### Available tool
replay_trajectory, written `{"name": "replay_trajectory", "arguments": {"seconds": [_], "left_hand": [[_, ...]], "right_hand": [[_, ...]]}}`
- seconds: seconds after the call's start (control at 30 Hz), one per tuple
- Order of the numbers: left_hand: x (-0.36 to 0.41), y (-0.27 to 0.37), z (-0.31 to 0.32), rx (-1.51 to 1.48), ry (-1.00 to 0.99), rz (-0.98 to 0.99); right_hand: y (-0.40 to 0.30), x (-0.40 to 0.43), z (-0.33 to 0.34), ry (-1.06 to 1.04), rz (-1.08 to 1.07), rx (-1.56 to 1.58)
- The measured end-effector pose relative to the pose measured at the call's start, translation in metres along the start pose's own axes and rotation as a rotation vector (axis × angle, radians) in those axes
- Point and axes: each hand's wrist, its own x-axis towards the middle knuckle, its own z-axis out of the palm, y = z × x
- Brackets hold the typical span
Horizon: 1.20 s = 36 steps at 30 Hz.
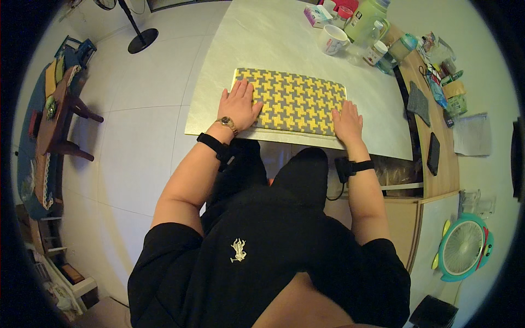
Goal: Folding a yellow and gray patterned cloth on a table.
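Note:
A flat rectangle of yellow and grey houndstooth fabric (297,100) lies near the front edge of the pale table (209,94). Thin whitish edges show beneath it at its sides and front; I cannot tell what they belong to. My left hand (240,104) rests flat over its left side, fingers extended towards the far edge. At the right side, my right hand (348,121) lies with the thumb on the fabric and the fingers along its edge. Neither hand is closed around anything. A watch and a black strap circle the left wrist; another black strap is on the right forearm.
A white mug (332,39), a tissue box (317,16), a green jug (363,20) and several bottles crowd the far right. A phone (433,153) and grey cloth (418,102) lie on the wooden side surface (443,180). A turquoise fan (463,248) stands right.

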Motion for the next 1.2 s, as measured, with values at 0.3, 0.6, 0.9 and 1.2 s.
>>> {"name": "replay_trajectory", "arguments": {"seconds": [0.3,0.6,0.9,1.2], "left_hand": [[0.03,0.035,-0.016,0.005,0.103,0.18],[0.065,0.061,0.028,-0.084,0.061,0.339],[0.062,0.059,0.035,-0.042,0.057,0.321],[0.062,0.059,0.029,-0.048,0.022,0.276]], "right_hand": [[-0.051,0.018,-0.02,0.084,-0.167,-0.086],[-0.077,0.048,0.03,0.021,-0.563,0.094],[-0.085,0.039,0.017,-0.129,-0.483,0.017],[-0.084,0.04,0.02,-0.091,-0.444,0.003]]}}
